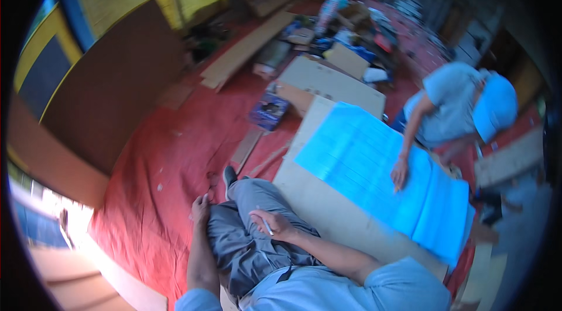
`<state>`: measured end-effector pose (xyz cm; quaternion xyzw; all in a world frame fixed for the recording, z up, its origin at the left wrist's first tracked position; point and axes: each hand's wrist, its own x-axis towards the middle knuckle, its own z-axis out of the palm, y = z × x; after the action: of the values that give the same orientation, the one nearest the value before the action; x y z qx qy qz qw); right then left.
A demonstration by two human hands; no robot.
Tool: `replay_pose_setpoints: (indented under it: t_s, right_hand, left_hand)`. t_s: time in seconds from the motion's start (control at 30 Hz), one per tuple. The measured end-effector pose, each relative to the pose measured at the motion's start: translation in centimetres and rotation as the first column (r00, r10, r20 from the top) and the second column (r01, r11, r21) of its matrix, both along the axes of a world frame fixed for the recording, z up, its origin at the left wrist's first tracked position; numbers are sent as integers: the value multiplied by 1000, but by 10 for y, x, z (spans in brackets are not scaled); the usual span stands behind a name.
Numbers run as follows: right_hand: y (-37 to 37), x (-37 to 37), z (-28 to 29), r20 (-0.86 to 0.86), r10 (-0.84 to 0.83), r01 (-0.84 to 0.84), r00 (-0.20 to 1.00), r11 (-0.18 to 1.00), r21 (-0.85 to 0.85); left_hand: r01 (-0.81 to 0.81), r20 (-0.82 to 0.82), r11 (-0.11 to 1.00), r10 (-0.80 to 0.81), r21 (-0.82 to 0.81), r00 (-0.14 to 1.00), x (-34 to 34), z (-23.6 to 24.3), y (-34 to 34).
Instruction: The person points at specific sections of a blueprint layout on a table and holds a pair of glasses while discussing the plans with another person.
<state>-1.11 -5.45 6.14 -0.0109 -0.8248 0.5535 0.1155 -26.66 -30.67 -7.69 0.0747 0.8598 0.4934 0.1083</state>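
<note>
I am seated, with grey trousers point(237, 252) in front of me. My right hand point(278, 226) rests over my lap, closed on a slim white pen-like stick point(267, 227). Beside my knee, my left hand point(201, 210) hangs with its fingers curled; a thin dark shape shows just beyond them, too blurred to name. To my right a big bright blue sheet point(357, 159) with creases and faint lines lies over a pale board point(328, 208). Another person's hand point(400, 172) presses on that sheet, with something small at the fingertips.
The other person point(453, 103), wearing a cap, leans over the sheet's far right side. Red cloth point(158, 188) covers the floor. A purple box point(269, 111) stands beyond the board, near piled clutter point(345, 36). A large brown panel point(111, 88) leans at the left; planks point(249, 47) lie farther back.
</note>
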Motion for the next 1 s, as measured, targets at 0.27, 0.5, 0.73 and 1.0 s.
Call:
replay_pose_setpoints:
  t_s: [0.27, 0.5, 0.73, 1.0]
  right_hand:
    - [6, 1, -1, -128, -62, 72, 990, 994, 78]
    - [-5, -2, 15, -49, -45, 36, 998, 985, -168]
    - [13, 6, 3, 25, -21, 26, 999, 974, -225]
    - [12, 3, -7, -163, -46, 45, 986, 999, -8]
  left_hand:
    - [69, 71, 978, -85, 197, 994, 1, 11, 12]
    - [37, 113, 969, -67, 244, 991, -10, -2, -32]
    - [88, 101, 961, -118, 261, 988, -1, 10, 2]
    - [70, 74, 979, -86, 192, 994, -3, 10, 2]
